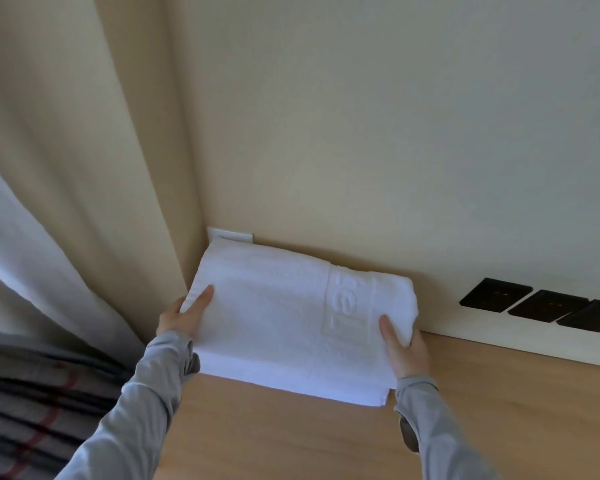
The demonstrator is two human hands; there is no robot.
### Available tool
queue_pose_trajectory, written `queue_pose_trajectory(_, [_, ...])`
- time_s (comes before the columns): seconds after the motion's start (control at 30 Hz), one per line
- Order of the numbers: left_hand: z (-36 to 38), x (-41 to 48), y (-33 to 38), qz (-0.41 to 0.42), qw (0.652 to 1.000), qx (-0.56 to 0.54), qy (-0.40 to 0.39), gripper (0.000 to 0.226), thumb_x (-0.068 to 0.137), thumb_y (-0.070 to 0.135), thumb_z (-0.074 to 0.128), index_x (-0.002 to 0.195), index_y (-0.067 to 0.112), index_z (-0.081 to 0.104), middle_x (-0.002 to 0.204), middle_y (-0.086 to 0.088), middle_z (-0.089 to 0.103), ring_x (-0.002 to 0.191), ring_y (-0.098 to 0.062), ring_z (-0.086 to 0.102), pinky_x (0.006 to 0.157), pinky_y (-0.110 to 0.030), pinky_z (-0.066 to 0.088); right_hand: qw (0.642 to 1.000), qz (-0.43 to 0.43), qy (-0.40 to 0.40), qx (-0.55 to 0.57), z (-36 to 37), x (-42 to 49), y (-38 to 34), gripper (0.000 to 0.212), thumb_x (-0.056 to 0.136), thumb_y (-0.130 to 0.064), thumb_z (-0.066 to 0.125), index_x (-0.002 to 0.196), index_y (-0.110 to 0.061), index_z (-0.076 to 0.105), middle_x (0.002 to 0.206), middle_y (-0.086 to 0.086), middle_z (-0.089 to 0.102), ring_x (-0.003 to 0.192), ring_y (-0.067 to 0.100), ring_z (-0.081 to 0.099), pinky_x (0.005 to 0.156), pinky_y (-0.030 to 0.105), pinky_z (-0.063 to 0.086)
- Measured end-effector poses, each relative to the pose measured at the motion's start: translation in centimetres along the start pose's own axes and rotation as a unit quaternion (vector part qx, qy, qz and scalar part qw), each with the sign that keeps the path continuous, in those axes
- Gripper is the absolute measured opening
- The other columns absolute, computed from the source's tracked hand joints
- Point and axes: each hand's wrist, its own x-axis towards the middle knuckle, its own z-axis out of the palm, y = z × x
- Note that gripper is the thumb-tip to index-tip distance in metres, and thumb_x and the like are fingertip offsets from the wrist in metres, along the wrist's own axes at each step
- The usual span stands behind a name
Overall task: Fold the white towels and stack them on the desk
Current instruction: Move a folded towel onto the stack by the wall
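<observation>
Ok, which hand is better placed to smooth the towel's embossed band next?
Probably the right hand: it grips the towel edge beside the embossed band; the left hand holds the far edge.

Illegible embossed lettering on the towel [291, 317]

The towel [291, 317] is at the counter's [291, 438] back left corner, close to the wall [361, 133]. The left grip [184, 317] holds its left edge, the right grip [404, 348] its right. A curtain [66, 168] hangs to the left. Sockets [541, 304] are on the wall, right of the towel.

head view, forward and down, close over desk [291, 441]
</observation>
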Motion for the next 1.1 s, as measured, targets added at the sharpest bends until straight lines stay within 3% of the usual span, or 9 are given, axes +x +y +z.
queue_pose_trajectory(0.1, [0.1, -0.3, 0.2, 0.022, 0.997, 0.074, 0.016, 0.063, 0.077, 0.062, 0.061, 0.12, 0.016, 0.058, 0.106, -0.011, 0.058, 0.095, -0.034, 0.052, 0.088, -0.04, 0.043, 0.998, -0.006, 0.024, -0.061, 0.1, -0.1, -0.6, 0.063, 0.077, -0.054, 0.067, 0.12, -0.011, 0.052, 0.106, 0.006, 0.06, 0.095, 0.027, 0.057, 0.081, 0.036, 0.045])
queue_pose_trajectory(0.17, [0.5, -0.9, 0.0, 0.099, 0.971, 0.19, 0.103, 0.062, 0.082, 0.061, 0.055, 0.125, 0.016, 0.054, 0.114, -0.015, 0.056, 0.102, -0.038, 0.05, 0.09, -0.044, 0.042, 0.979, -0.095, 0.098, -0.153, 0.2, -0.8, -1.1, 0.081, 0.073, -0.06, 0.06, 0.13, -0.005, 0.044, 0.122, 0.017, 0.053, 0.108, 0.034, 0.051, 0.088, 0.04, 0.042])
queue_pose_trajectory(0.27, [2.6, -3.6, -0.4, 0.355, 0.851, 0.307, 0.234, 0.061, 0.085, 0.044, 0.055, 0.132, 0.006, 0.049, 0.127, -0.024, 0.052, 0.107, -0.043, 0.052, 0.085, -0.052, 0.043, 0.869, -0.32, 0.193, -0.323, 1.6, -3.1, -2.3, 0.07, 0.083, -0.049, 0.039, 0.134, -0.001, 0.047, 0.135, 0.022, 0.05, 0.123, 0.04, 0.048, 0.099, 0.049, 0.038])
queue_pose_trajectory(0.37, [6.3, -6.5, 0.3, 0.54, 0.728, 0.404, 0.123, 0.056, 0.091, 0.042, 0.034, 0.131, 0.008, 0.054, 0.133, -0.019, 0.054, 0.118, -0.039, 0.054, 0.093, -0.055, 0.045, 0.799, -0.468, 0.096, -0.364, 5.3, -5.4, -3.2, 0.051, 0.093, -0.031, 0.03, 0.133, -0.007, 0.052, 0.142, 0.012, 0.047, 0.133, 0.034, 0.041, 0.109, 0.049, 0.024])
queue_pose_trajectory(0.43, [7.9, -7.1, 0.6, 0.525, 0.701, 0.482, 0.015, 0.064, 0.096, 0.049, 0.007, 0.141, 0.017, 0.04, 0.148, -0.011, 0.036, 0.135, -0.032, 0.038, 0.109, -0.053, 0.027, 0.782, -0.466, 0.001, -0.413, 7.2, -6.1, -3.2, 0.052, 0.098, -0.033, 0.023, 0.142, -0.012, 0.04, 0.152, 0.004, 0.032, 0.142, 0.026, 0.023, 0.114, 0.043, 0.009])
queue_pose_trajectory(0.53, [6.6, -4.2, 0.3, 0.48, 0.702, 0.526, -0.005, 0.085, 0.072, 0.063, -0.03, 0.147, 0.031, -0.005, 0.155, 0.008, -0.01, 0.145, -0.013, -0.003, 0.117, -0.039, -0.003, 0.763, -0.404, -0.049, -0.503, 5.8, -3.9, -2.2, 0.053, 0.1, -0.042, 0.014, 0.149, -0.026, -0.001, 0.155, -0.013, -0.013, 0.141, 0.006, -0.02, 0.115, 0.038, -0.012])
queue_pose_trajectory(0.67, [2.4, 0.2, 0.1, 0.415, 0.746, 0.521, -0.001, 0.078, 0.072, 0.074, -0.022, 0.138, 0.033, -0.026, 0.148, 0.02, -0.027, 0.136, 0.003, -0.021, 0.117, -0.033, -0.001, 0.757, -0.358, -0.02, -0.547, 1.3, -1.6, -0.6, 0.056, 0.099, -0.042, 0.014, 0.145, -0.025, -0.012, 0.156, -0.013, -0.013, 0.141, 0.003, -0.02, 0.117, 0.032, -0.01])
queue_pose_trajectory(0.9, [2.3, 0.9, -0.2, 0.391, 0.77, 0.505, -0.018, 0.065, 0.093, 0.057, 0.011, 0.146, 0.031, -0.016, 0.149, 0.021, -0.025, 0.14, 0.001, -0.016, 0.118, -0.031, 0.001, 0.761, -0.34, -0.054, -0.55, 1.7, -0.8, -1.0, 0.054, 0.099, -0.043, 0.009, 0.141, -0.026, -0.021, 0.152, -0.015, -0.022, 0.138, 0.001, -0.025, 0.116, 0.028, -0.013])
queue_pose_trajectory(1.1, [2.1, -0.8, 0.6, 0.407, 0.744, 0.53, 0.002, 0.081, 0.082, 0.06, -0.006, 0.151, 0.019, 0.004, 0.158, 0.006, -0.005, 0.146, -0.013, -0.004, 0.117, -0.034, -0.002, 0.784, -0.353, -0.084, -0.504, 1.1, -1.8, -2.3, 0.056, 0.102, -0.039, 0.022, 0.151, -0.021, 0.002, 0.155, -0.013, -0.013, 0.141, 0.001, -0.017, 0.118, 0.029, -0.007])
